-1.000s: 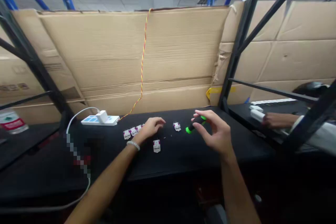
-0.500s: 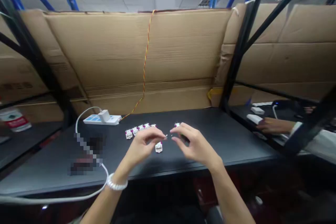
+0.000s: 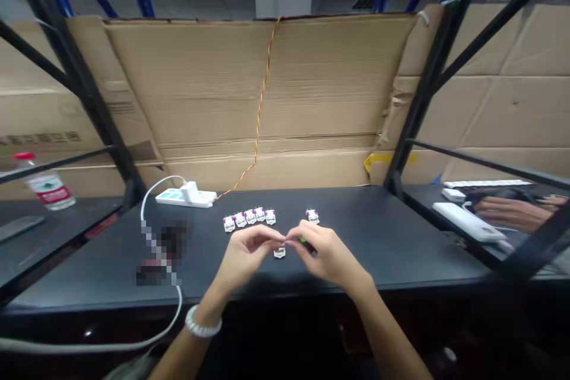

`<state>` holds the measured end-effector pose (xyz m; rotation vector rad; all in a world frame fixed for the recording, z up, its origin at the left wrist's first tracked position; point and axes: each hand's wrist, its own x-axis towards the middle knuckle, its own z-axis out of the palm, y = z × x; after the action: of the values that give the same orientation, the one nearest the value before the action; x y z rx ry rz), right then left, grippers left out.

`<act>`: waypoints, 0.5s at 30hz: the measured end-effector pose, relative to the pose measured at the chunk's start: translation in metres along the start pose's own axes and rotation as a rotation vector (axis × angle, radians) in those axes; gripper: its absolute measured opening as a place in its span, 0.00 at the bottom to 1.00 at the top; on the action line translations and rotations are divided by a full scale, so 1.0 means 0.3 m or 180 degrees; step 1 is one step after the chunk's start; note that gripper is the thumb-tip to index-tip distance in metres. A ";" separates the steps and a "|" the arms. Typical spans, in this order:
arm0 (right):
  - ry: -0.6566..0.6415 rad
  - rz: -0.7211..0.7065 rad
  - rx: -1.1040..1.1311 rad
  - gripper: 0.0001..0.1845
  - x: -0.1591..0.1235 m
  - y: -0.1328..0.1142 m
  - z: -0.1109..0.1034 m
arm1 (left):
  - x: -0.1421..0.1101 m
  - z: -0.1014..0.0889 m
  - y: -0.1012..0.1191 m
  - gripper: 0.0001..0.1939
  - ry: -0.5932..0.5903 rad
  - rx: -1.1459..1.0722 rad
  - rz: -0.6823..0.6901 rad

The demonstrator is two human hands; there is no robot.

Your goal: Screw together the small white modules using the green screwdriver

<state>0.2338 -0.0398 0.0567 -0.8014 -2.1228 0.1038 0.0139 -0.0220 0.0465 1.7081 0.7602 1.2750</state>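
My left hand (image 3: 250, 251) and my right hand (image 3: 328, 252) meet over the black table, thumb and forefinger of each pinched together. Their fingertips come together around something tiny and pale that is too small to name. A bit of bright green (image 3: 303, 240) shows under the curled fingers of my right hand. Just below the fingertips lies a small white part (image 3: 279, 253), partly covered by them. Behind my left hand, several small white-and-purple parts (image 3: 250, 217) lie in a row. Another white-and-purple part (image 3: 312, 216) sits behind my right hand.
A white power strip (image 3: 202, 198) with a plugged-in adapter (image 3: 189, 191) stands at the back left. Its white cable (image 3: 178, 303) runs down the table's left side. Cardboard (image 3: 320, 89) walls the back. Beyond the right post, another person's hands (image 3: 512, 212) are near white devices. A bottle (image 3: 51, 187) stands left.
My hands, apart before, have come together at the fingertips. The white part below them is now more covered. The view has shifted, and the other person's hands at right have moved.
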 end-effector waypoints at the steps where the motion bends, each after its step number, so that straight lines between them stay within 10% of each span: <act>1: 0.0043 -0.0022 -0.0068 0.05 0.001 0.000 0.004 | -0.002 0.003 -0.001 0.10 0.0070 -0.0061 -0.0092; 15: 0.0475 -0.0285 -0.0949 0.07 0.004 -0.022 0.053 | -0.033 0.025 0.006 0.11 0.0415 -0.0379 -0.0247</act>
<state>0.2181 -0.0411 0.0497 -0.8550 -2.0534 -0.3175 0.0181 -0.0332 0.0428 1.4981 0.8021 1.3605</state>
